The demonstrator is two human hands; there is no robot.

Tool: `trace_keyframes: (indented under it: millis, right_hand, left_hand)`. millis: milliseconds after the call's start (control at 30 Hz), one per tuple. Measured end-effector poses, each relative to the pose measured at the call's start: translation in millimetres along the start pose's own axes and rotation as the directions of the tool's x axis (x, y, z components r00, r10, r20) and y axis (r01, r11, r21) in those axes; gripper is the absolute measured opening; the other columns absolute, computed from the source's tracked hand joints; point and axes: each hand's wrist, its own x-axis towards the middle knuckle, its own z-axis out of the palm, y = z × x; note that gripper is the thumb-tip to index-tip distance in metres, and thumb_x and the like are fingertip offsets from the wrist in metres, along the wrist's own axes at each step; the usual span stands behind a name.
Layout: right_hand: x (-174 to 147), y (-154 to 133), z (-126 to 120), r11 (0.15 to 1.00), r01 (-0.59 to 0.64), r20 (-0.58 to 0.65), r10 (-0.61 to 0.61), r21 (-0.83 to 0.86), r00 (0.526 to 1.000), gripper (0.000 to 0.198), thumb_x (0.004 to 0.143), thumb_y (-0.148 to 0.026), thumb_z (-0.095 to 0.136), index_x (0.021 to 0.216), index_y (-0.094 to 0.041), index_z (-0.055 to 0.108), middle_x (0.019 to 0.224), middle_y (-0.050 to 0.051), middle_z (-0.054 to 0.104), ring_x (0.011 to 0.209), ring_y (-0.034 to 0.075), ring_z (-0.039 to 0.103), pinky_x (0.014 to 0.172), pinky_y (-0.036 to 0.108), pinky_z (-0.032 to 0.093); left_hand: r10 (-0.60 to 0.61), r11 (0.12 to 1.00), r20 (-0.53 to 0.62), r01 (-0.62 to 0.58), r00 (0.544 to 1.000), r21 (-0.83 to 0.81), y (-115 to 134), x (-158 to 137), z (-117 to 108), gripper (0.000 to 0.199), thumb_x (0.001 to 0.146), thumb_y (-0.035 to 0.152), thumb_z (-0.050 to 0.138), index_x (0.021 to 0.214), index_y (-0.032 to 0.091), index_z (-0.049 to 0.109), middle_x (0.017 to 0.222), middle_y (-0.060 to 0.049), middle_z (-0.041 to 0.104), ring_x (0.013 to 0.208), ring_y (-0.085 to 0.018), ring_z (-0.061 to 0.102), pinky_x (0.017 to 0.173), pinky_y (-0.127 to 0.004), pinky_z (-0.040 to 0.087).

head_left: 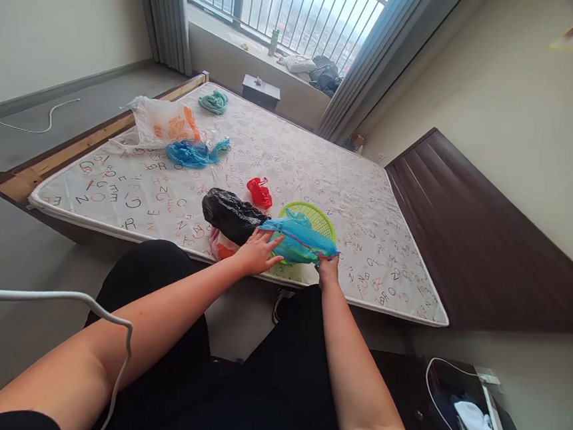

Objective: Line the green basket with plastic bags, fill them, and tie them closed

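Blue bag stretched crosswise between two hands

The blue bag is laid across the front of the green basket on the mattress, its long axis run from left hand to right. Its left end is met by the left hand, fingers spread and nothing seen enclosed; its right corner is apparently pinched in the nearly closed right hand, though the fingertips are partly hidden. Neither hand is nearer, since the bag is touched by both. Just beyond the left fingers, the black bag is found close against its left end
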Motion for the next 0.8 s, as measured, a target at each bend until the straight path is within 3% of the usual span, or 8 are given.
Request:
trace_keyframes:
  millis: [100,167,367,533,800]
  right_hand:
    - [0,1,2,0.993,-0.099,-0.059,0.103,0.063,0.993,0.079,0.069,-0.043,0.071,0.14,-0.012,0.053,0.126,0.018,0.073,0.107,0.028,0.073,0.092,0.046,0.062]
    - [-2,2,-1,0.994,-0.103,-0.09,0.105,0.027,0.99,0.081,0.065,-0.036,0.069,0.14,-0.011,0.053,0.127,0.018,0.072,0.111,0.03,0.072,0.097,0.048,0.06]
    - [-19,0,-21,0.997,0.002,0.004,-0.002,-0.082,1.0,0.095,0.065,-0.03,0.061,0.157,-0.02,0.041,0.127,0.012,0.073,0.109,0.029,0.073,0.096,0.048,0.062]
    - [-37,-13,-36,0.989,0.032,0.062,-0.023,-0.143,0.998,0.101,0.065,-0.028,0.062,0.163,-0.022,0.036,0.136,0.012,0.07,0.116,0.032,0.072,0.103,0.05,0.059]
    - [-55,-25,-49,0.992,0.013,0.023,-0.01,-0.129,1.0,0.099,0.069,-0.027,0.063,0.164,-0.024,0.036,0.146,0.011,0.066,0.126,0.032,0.069,0.11,0.05,0.054]
  left_hand:
    - [-0.052,0.999,0.011,0.052,0.999,-0.002,-7,2,8,0.073,0.103,0.051,0.058,0.164,0.013,0.046,0.167,-0.025,0.041,0.158,-0.044,0.034,0.131,-0.063,0.02]
    - [-0.064,0.998,0.013,0.064,0.998,-0.008,-10,3,11,0.073,0.104,0.049,0.058,0.165,0.011,0.044,0.167,-0.026,0.04,0.159,-0.043,0.033,0.131,-0.061,0.021]
    - [-0.109,0.992,0.01,0.109,0.994,-0.064,-7,4,10,0.076,0.104,0.043,0.058,0.166,0.006,0.036,0.163,-0.031,0.043,0.157,-0.041,0.038,0.129,-0.057,0.028]
    - [-0.138,0.983,-0.002,0.136,0.99,-0.127,-5,5,11,0.071,0.103,0.037,0.057,0.164,0.004,0.039,0.163,-0.032,0.042,0.155,-0.042,0.041,0.127,-0.058,0.034]
    - [-0.085,0.964,0.009,0.085,0.996,-0.252,-10,3,20,0.069,0.098,0.026,0.06,0.162,0.007,0.04,0.163,-0.028,0.041,0.158,-0.039,0.036,0.129,-0.055,0.035]
